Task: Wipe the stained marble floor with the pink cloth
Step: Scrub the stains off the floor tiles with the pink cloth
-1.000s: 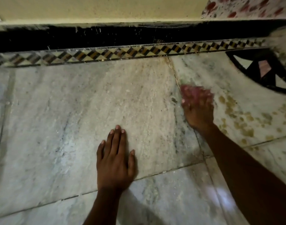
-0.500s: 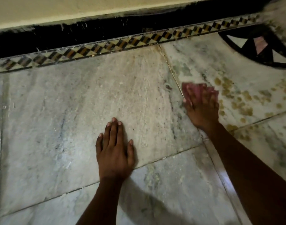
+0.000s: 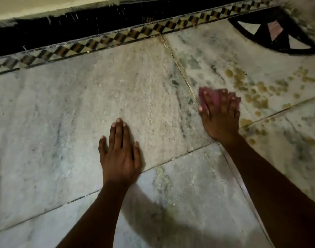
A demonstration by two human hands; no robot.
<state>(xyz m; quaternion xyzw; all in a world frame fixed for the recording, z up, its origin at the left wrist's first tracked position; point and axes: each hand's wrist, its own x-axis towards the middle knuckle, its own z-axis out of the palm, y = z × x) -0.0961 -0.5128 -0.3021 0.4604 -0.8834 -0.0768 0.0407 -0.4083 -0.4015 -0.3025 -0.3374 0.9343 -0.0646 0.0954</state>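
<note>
My right hand (image 3: pixel 220 120) presses the pink cloth (image 3: pixel 216 99) flat to the marble floor (image 3: pixel 72 108), fingers spread over the bunched fabric just right of a slab joint; my left hand (image 3: pixel 120 154) lies open and empty, palm down on the neighbouring slab, bracing me. The worst risk, I judge, is smearing: the yellow-brown spots (image 3: pixel 256 92) sit close beside the cloth on its right, and one loaded pass could drag them into the thin grout joint (image 3: pixel 185 79), where they would lodge. The cloth is soft and crumpled and could roll from under my fingers if I push fast. The marble looks smooth, pale and grey-veined, perhaps slick where damp, so my bracing palm might slide. A checkered tile border (image 3: pixel 103 43) runs along the wall side.
</note>
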